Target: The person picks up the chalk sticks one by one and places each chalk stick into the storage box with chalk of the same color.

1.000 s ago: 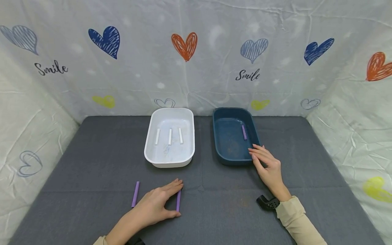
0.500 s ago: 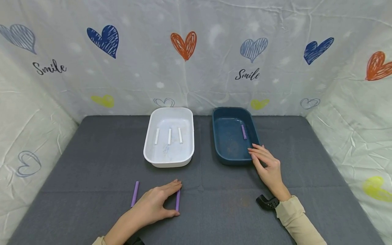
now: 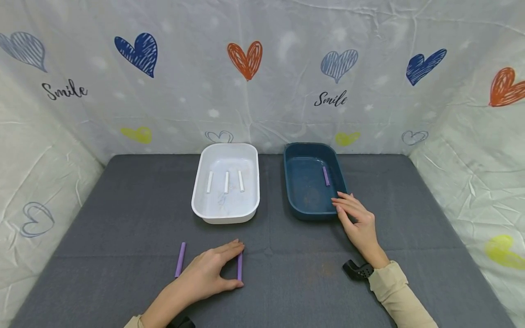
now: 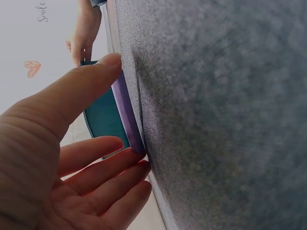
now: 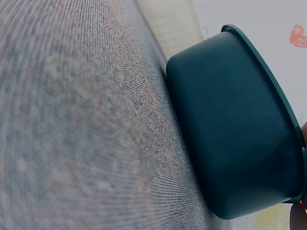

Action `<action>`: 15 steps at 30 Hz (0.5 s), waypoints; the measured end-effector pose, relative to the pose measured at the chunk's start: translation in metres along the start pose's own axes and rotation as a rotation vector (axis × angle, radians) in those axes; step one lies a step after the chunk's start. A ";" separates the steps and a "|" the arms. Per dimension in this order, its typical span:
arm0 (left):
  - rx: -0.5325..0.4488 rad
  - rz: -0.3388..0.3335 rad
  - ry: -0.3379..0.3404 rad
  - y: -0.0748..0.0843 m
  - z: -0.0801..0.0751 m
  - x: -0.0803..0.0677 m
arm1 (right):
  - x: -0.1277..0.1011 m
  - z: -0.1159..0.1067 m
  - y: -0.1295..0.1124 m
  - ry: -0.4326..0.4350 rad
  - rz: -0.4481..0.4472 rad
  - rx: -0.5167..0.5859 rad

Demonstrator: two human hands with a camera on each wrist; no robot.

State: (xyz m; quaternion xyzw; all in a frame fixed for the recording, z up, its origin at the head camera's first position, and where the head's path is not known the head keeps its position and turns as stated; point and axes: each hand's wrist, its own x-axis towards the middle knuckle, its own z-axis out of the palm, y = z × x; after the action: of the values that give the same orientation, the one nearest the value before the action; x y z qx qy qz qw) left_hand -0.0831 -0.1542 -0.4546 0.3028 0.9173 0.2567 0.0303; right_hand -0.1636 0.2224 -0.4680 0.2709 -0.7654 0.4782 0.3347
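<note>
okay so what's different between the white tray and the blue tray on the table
The white tray holds three white sticks lying side by side; the blue tray holds one purple stick by its right wall. The right hand rests on the blue tray's near right corner; no hand touches the white tray. Both are rounded rectangular basins.

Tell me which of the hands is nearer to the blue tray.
Right. The right hand rests its fingers on the blue tray's near right corner. The left hand is apart from it, down at the near edge of the table, pinching a purple stick.
</note>
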 end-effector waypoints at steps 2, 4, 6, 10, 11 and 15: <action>-0.001 -0.003 -0.002 0.001 0.000 0.001 | 0.000 0.000 0.001 0.000 -0.001 0.002; 0.005 -0.003 -0.002 0.001 0.000 0.002 | 0.000 0.000 0.002 0.000 -0.002 0.004; 0.011 0.001 0.002 0.002 0.000 0.003 | -0.001 0.000 0.002 0.001 -0.002 0.003; 0.019 0.012 0.011 0.002 0.001 0.005 | -0.001 0.000 0.002 0.002 -0.001 0.000; 0.018 0.013 0.012 0.002 0.001 0.005 | -0.001 0.000 0.002 0.002 -0.001 0.001; 0.017 0.015 0.015 0.002 0.001 0.006 | -0.001 0.000 0.003 0.001 -0.001 0.006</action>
State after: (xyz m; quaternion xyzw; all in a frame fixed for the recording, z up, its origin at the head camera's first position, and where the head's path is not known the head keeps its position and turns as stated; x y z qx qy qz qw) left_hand -0.0870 -0.1484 -0.4543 0.3078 0.9174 0.2516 0.0188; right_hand -0.1650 0.2237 -0.4699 0.2722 -0.7635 0.4806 0.3346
